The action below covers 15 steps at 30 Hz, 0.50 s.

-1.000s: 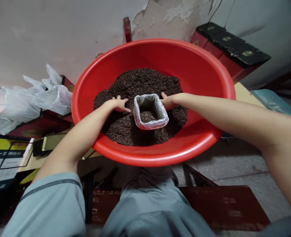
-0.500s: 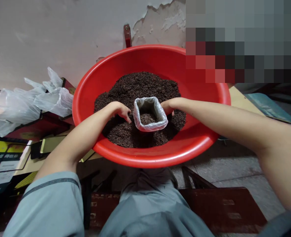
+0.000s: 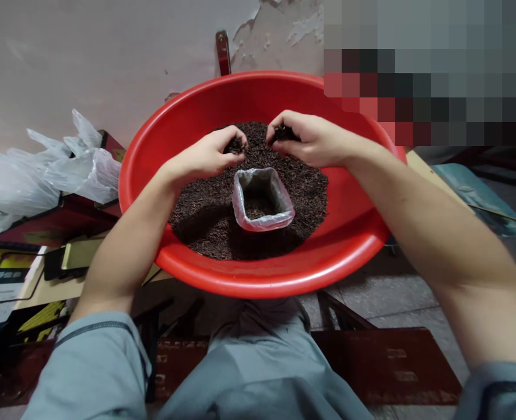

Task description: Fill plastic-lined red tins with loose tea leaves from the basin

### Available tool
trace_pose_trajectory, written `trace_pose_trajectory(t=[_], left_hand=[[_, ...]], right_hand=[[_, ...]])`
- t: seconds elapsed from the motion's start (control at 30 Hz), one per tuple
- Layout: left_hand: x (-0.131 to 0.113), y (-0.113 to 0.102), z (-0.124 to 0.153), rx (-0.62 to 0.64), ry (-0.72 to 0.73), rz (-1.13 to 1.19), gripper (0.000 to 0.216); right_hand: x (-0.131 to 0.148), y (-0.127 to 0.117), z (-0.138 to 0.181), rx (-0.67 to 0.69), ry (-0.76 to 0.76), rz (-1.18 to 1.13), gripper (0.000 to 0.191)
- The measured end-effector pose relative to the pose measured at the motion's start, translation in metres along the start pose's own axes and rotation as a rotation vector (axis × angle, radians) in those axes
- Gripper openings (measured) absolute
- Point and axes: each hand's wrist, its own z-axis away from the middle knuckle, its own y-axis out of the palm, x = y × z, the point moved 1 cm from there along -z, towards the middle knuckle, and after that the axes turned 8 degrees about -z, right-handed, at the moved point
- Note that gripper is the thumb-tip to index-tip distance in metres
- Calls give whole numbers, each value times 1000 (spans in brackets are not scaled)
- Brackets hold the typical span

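Observation:
A large red plastic basin holds a heap of dark, dry loose tea leaves. Standing in the heap is a squarish box lined with a clear plastic bag, its mouth facing up and some leaves low inside. My left hand is raised above the heap, left of and behind the box, fingers curled round a handful of leaves. Across from it, my right hand is up beyond the box's right side, with dark leaves gripped between thumb and fingers. The two hands are apart, and neither touches the box.
Crumpled clear plastic bags lie on a dark red box at the left. A dark red wooden bench is below, near my legs. A wall with peeling plaster rises behind the basin. The upper right is pixelated.
Both hands have come up out of the heap, from beside the box to above the leaves behind it, each now holding a handful. The box stays in the heap.

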Motion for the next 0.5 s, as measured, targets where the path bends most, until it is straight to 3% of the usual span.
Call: trace_pose_trajectory(t=[0.2,0.33,0.5], left_hand=[[-20,27,0,0,-113,263,35],[-16,27,1,6,-211,285,41],[-19,26,2,49,-192,354,44]], right_hand=[[16,20,-2,77,-181,20,24],[11,25,-2,99,-266,53,24],[12,31,0,108,-324,46,24]])
